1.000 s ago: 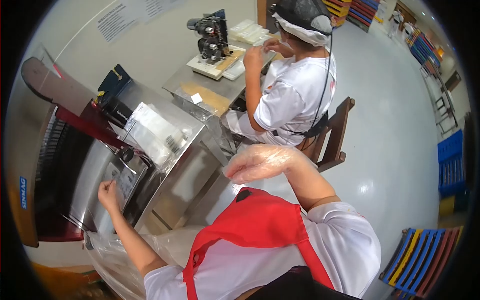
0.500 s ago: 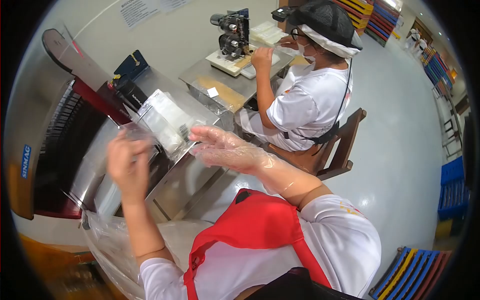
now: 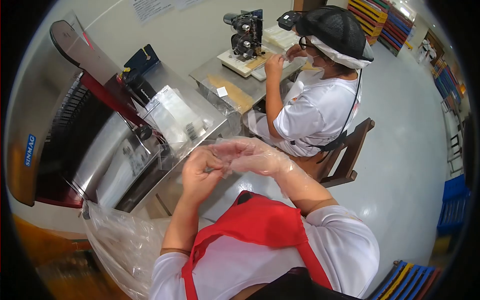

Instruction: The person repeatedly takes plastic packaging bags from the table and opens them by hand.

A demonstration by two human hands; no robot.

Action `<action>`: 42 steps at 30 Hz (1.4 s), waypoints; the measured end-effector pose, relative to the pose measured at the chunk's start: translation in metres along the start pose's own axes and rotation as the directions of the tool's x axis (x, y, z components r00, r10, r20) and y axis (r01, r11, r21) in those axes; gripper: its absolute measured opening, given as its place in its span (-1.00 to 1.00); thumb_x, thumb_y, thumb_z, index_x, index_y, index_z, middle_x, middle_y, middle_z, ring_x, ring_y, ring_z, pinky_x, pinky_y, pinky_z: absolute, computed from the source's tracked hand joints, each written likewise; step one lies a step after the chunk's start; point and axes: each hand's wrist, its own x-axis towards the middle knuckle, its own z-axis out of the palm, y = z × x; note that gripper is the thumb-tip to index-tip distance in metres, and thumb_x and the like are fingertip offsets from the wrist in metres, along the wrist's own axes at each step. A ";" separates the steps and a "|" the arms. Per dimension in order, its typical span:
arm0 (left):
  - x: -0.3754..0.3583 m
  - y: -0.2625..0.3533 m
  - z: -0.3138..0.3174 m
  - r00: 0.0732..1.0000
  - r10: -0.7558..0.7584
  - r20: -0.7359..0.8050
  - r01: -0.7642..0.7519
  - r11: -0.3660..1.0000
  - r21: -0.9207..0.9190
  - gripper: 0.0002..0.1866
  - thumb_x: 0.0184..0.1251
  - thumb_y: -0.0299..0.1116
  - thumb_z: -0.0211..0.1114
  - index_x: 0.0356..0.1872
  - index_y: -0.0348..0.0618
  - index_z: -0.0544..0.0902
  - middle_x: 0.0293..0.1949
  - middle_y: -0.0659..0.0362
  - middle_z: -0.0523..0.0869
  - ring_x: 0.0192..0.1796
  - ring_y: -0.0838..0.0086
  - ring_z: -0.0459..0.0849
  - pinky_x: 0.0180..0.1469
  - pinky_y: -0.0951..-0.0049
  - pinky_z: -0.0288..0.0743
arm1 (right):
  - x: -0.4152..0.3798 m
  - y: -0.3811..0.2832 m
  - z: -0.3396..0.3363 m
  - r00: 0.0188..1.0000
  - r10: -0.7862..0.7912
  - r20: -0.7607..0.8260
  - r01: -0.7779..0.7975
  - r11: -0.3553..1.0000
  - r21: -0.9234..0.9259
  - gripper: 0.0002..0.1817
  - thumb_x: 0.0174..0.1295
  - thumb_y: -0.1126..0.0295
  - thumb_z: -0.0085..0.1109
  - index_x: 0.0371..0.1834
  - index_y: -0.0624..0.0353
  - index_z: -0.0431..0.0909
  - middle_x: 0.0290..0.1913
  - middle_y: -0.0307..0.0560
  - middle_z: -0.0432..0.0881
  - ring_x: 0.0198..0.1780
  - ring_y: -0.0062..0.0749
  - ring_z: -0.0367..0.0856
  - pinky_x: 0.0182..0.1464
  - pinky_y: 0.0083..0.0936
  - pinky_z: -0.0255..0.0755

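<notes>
My left hand (image 3: 201, 170) is bare, its thumb and fingers pinched on thin clear plastic where the two hands meet. My right hand (image 3: 247, 154) wears a loose, see-through disposable glove that reaches past the wrist. Its fingers curl toward the left hand and close around the same plastic, which looks like another disposable glove; the fingertips are partly hidden. Both hands are held in front of my red apron (image 3: 260, 220), near the edge of a metal table (image 3: 205, 102). Printed clear bags (image 3: 175, 117) lie in a stack on that table, just beyond my hands.
A machine marked SINMAG (image 3: 30, 150) stands at the left, with a large clear plastic bag (image 3: 125, 245) below it. A co-worker (image 3: 317, 102) sits on a wooden chair (image 3: 350, 155) by a small coding machine (image 3: 245, 42). Coloured crates (image 3: 407, 280) stand at lower right.
My left hand has moved right from beside the machine and now meets my right hand. The right hand's spread fingers have curled inward. The view has shifted slightly.
</notes>
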 end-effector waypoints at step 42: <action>-0.116 -0.162 0.061 0.766 -0.557 0.319 0.214 0.690 0.691 -0.58 -0.04 -0.57 0.04 -0.06 -0.05 0.51 0.12 -0.01 0.42 -0.01 0.11 0.52 -0.03 0.27 0.41 | -0.015 0.126 -0.089 0.720 0.325 -0.613 -0.628 -0.071 -0.775 -0.76 -0.01 0.39 0.01 -0.36 0.27 0.61 -0.29 0.24 0.58 -0.15 -0.01 0.57 -0.09 -0.24 0.41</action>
